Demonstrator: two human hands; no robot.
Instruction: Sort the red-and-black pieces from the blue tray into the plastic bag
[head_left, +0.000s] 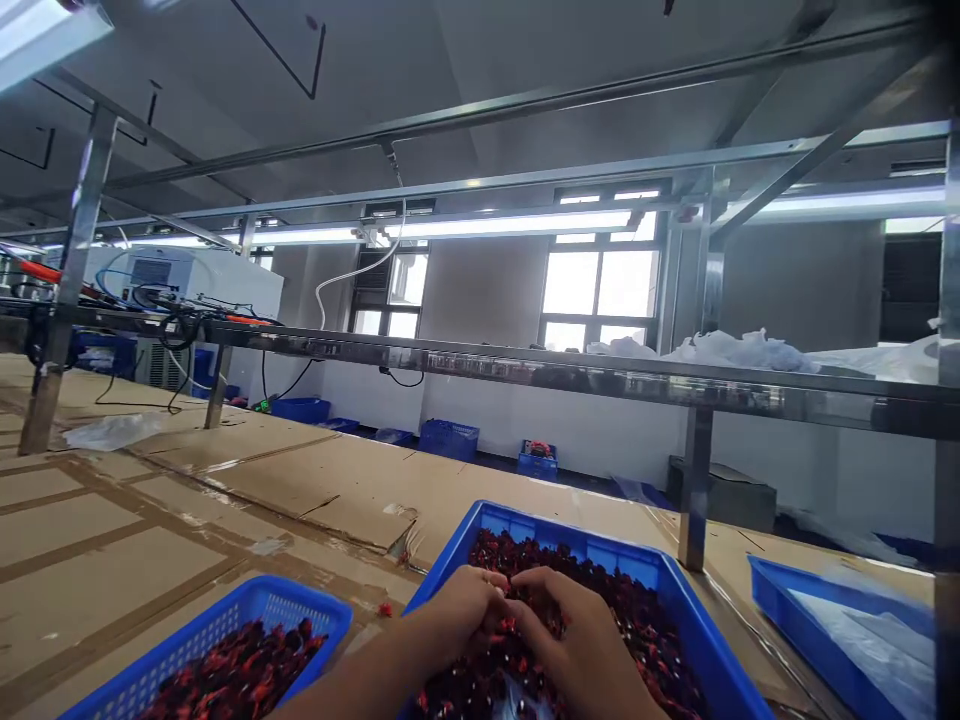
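Both my hands meet above a deep blue plastic tray (pixel 731 665) filled with dark red dried flowers (pixel 592 570) that look like roselle. My left hand (pixel 474 598) is closed, its fingers curled and its fingertips pinched toward the other hand. Close against it, my right hand (pixel 561 622) is also closed, with thumb and forefinger bent inward. Something small and red shows between the fingertips, too hidden to name. A smaller blue perforated basket (pixel 259 592) stands left of my left forearm, holding redder, looser petals (pixel 244 665).
Taped cardboard (pixel 315 490) covers the table, with one red scrap (pixel 385 609) between the containers. A metal post (pixel 697 485) rises just behind the tray's right corner. To the right, another blue tray (pixel 795 620) holds clear plastic. A metal shelf rail (pixel 480 365) crosses ahead.
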